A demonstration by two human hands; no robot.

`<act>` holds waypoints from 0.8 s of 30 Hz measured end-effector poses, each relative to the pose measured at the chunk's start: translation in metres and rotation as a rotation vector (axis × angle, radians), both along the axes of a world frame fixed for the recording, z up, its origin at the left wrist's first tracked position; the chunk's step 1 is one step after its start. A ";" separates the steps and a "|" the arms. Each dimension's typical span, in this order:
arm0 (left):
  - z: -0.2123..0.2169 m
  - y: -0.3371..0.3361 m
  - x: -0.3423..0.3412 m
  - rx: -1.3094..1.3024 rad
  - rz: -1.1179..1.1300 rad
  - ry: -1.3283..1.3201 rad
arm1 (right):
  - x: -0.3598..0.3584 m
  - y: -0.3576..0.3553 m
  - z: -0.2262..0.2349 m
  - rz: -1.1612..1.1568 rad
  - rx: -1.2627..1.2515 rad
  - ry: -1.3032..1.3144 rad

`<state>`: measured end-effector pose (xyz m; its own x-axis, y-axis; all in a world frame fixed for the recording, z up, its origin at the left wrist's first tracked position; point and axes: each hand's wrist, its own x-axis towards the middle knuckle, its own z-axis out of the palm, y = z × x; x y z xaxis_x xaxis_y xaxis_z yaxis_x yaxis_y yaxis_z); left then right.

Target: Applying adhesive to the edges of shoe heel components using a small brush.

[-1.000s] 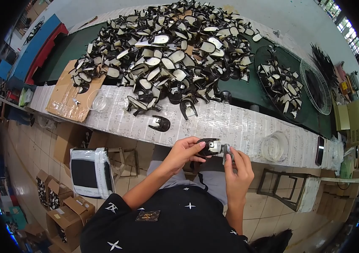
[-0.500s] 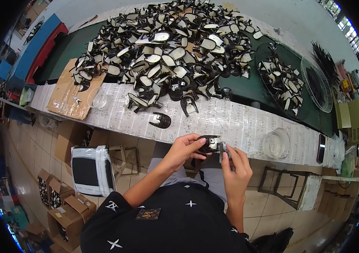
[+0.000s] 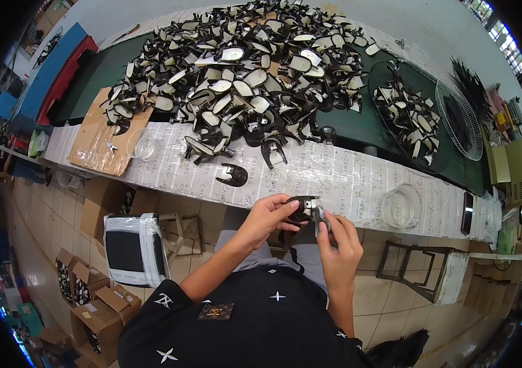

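Looking down past the black shirt (image 3: 242,331) with its white star motifs, I note two bare hands over the lap, by the near edge of the surface. Left hand (image 3: 268,221): grip closed on a black piece (image 3: 299,211), thumb on top, fingers underneath; a pale, shiny patch shows on the piece. Right hand (image 3: 340,242): grip pinched on a small grey item (image 3: 320,222), held at the right end of the black piece. I cannot tell whether the two parts touch.

Just past the hands, the surface (image 3: 359,184) is covered in white printed wrapping. On it I log a clear round container (image 3: 401,208) to the right, a dark phone (image 3: 467,213) farther right, and a lone dark part (image 3: 234,175) up and left of the hands. Farther left: a clear cup (image 3: 144,146) at the edge of a cardboard sheet (image 3: 92,144).

Beyond, I see a large heap (image 3: 242,80) of black parts with cream faces, mostly on a green belt (image 3: 92,80); to its right, a round tray (image 3: 385,75) carrying a smaller batch, then a wire basket (image 3: 469,122). A pale wall (image 3: 420,30) stands behind.
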<state>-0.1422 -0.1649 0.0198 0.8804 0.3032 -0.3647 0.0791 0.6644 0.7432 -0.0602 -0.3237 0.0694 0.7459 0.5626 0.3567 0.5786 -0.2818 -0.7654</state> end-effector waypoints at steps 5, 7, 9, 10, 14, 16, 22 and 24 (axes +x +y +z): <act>0.000 0.002 -0.002 0.003 0.000 -0.010 | 0.007 -0.006 -0.002 -0.058 -0.025 -0.014; 0.000 0.003 -0.002 -0.009 0.000 -0.019 | 0.008 -0.007 0.002 -0.085 -0.020 -0.033; -0.002 0.003 -0.002 -0.011 0.002 -0.020 | 0.009 -0.007 0.005 -0.093 -0.001 -0.039; -0.002 0.003 -0.002 -0.010 0.001 -0.020 | 0.010 -0.006 0.005 -0.099 0.017 -0.046; 0.007 0.002 -0.002 -0.046 -0.008 -0.009 | 0.021 -0.009 -0.001 -0.135 0.083 0.060; 0.017 0.001 -0.005 -0.062 -0.015 -0.015 | 0.035 -0.009 -0.011 -0.190 0.196 0.259; 0.065 -0.005 -0.014 -0.072 -0.178 -0.190 | 0.088 0.000 -0.057 -0.051 0.348 0.595; 0.082 -0.005 -0.015 -0.078 -0.207 -0.214 | 0.099 0.005 -0.078 -0.030 0.465 0.654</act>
